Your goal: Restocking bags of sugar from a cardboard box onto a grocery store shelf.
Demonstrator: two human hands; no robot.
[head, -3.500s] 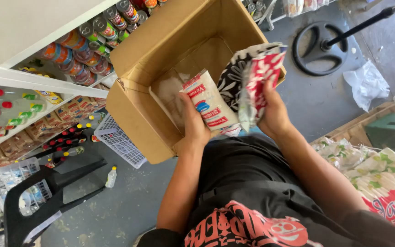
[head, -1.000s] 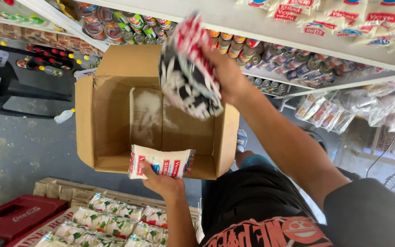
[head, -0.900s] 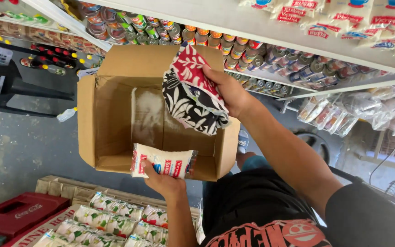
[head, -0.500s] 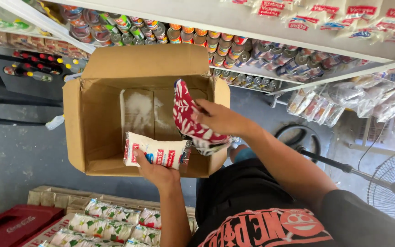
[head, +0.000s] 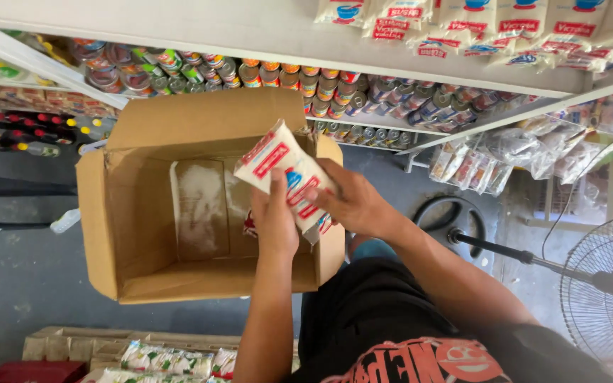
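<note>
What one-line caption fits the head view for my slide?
Left hand and right hand hold a white red-striped plastic packet above an open brown cardboard box.

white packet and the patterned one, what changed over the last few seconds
The right hand brought the red, black and white patterned packet down from overhead into the cardboard box and let it go; only a sliver shows there now. That hand then joined the left hand on the white packet, which was lifted from the box's front edge. The box and the shelf cans stayed put.
</note>
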